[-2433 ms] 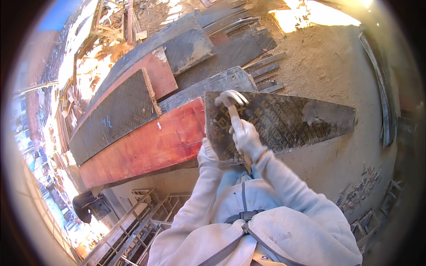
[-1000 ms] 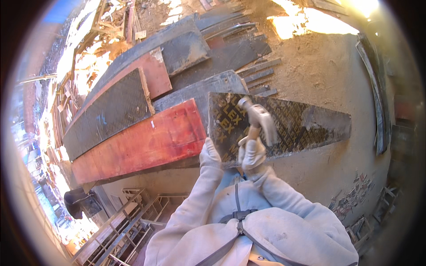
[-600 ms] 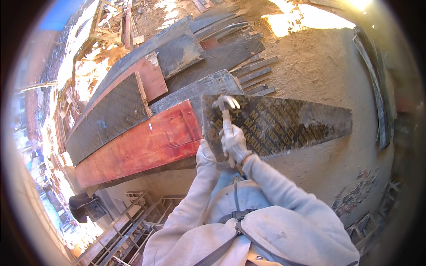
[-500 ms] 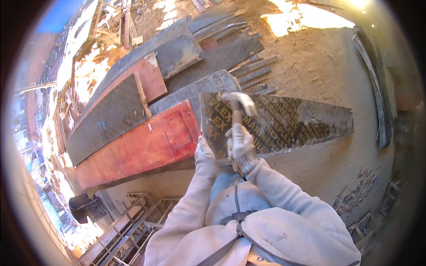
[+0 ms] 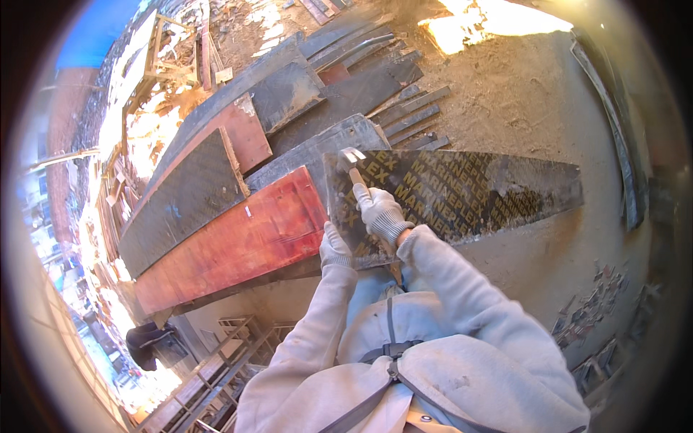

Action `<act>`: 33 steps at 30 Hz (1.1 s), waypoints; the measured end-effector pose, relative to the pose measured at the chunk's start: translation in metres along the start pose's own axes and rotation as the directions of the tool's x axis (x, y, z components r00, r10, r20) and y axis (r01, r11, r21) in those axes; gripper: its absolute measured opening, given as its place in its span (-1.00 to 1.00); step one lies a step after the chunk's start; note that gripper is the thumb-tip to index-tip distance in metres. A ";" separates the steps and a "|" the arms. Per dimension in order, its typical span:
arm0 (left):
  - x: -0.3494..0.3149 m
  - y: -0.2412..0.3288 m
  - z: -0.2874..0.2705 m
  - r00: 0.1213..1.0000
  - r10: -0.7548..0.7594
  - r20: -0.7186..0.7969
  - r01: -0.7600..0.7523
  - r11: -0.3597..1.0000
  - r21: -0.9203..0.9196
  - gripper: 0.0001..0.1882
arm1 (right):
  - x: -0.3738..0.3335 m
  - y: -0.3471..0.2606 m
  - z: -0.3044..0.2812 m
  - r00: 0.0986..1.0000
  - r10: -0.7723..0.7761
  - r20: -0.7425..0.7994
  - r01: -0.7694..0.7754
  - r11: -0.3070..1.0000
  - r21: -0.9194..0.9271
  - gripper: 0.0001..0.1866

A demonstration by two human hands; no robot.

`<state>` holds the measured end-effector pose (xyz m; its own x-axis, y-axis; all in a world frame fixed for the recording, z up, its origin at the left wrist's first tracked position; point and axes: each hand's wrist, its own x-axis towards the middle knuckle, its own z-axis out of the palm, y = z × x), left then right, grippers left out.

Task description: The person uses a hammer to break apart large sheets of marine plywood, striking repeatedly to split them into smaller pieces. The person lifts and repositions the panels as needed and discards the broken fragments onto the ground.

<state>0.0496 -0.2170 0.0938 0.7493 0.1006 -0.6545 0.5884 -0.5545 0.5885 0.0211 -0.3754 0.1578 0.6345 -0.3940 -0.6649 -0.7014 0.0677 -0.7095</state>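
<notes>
My right hand (image 5: 381, 213), in a knitted work glove, grips the wooden handle of a claw hammer (image 5: 356, 176). The hammer's metal head is over the far left corner of a dark plywood panel (image 5: 462, 187) with yellow printing. I cannot tell whether the head touches the panel. At the panel's near left edge, my gloved left hand (image 5: 335, 247) is closed on that side, its fingertips partly hidden. Just left of this hand lies a red plywood panel (image 5: 238, 238), its right end close to the dark one.
More panels lie beyond: a dark one (image 5: 188, 198), a reddish one (image 5: 249, 133) and several grey boards (image 5: 289, 94). Narrow strips (image 5: 415, 119) lie farther off. A metal frame (image 5: 216, 368) stands at lower left. A long dark beam (image 5: 613, 130) runs along the right, above scattered scraps (image 5: 592, 303).
My right hand has swung the hammer left and slightly forward, so its head now lies toward the dark panel's far left corner. My left hand stays at the panel's edge.
</notes>
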 end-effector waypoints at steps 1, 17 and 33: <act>-0.001 -0.001 -0.001 0.999 -0.043 -0.015 0.043 0.999 -0.017 -0.17 | -0.001 0.004 0.000 1.000 -0.011 -0.029 0.011 1.000 0.003 -0.41; 0.000 0.095 -0.002 0.843 0.537 0.022 -0.537 0.840 0.076 -0.62 | -0.080 -0.038 -0.176 0.924 -0.247 -0.292 0.370 0.771 0.518 -0.47; 0.047 0.340 -0.052 0.054 0.995 -0.083 -0.998 0.050 -0.045 -0.27 | -0.338 0.123 -0.228 0.572 -0.379 -0.728 0.818 0.337 0.467 -0.59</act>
<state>0.3007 -0.3577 0.2881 0.6509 -0.4779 0.5898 -0.7045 -0.0910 0.7038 -0.3540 -0.4427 0.3488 0.3921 -0.9181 0.0585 0.4338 0.1285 -0.8918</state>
